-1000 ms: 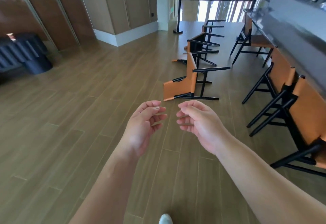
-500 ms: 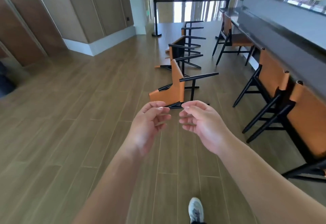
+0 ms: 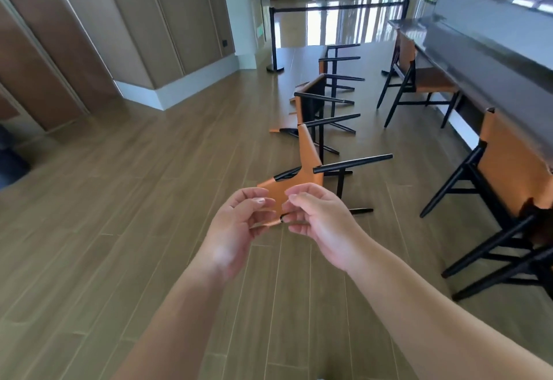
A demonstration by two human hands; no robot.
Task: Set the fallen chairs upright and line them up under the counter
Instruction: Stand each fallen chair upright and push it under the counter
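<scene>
Three tan chairs with black frames lie on their sides in a row on the wood floor: the nearest fallen chair (image 3: 311, 158), a second fallen chair (image 3: 311, 101) behind it, and a third fallen chair (image 3: 335, 59) furthest off. My left hand (image 3: 239, 227) and my right hand (image 3: 320, 224) are held out side by side in front of the nearest chair's backrest, fingers loosely curled, holding nothing. Both hands hide part of that backrest; I cannot tell whether they touch it. The dark counter (image 3: 484, 38) runs along the right.
Upright chairs stand at the counter: one far (image 3: 419, 80), one near right (image 3: 508, 170), another at the right edge (image 3: 538, 260). A black barrier post (image 3: 273, 41) with a belt stands beyond the chairs. Wood-panelled walls fill the left.
I have walked closer to the fallen chairs, so they look larger. Both hands stayed held out together and now overlap the nearest chair's backrest.
</scene>
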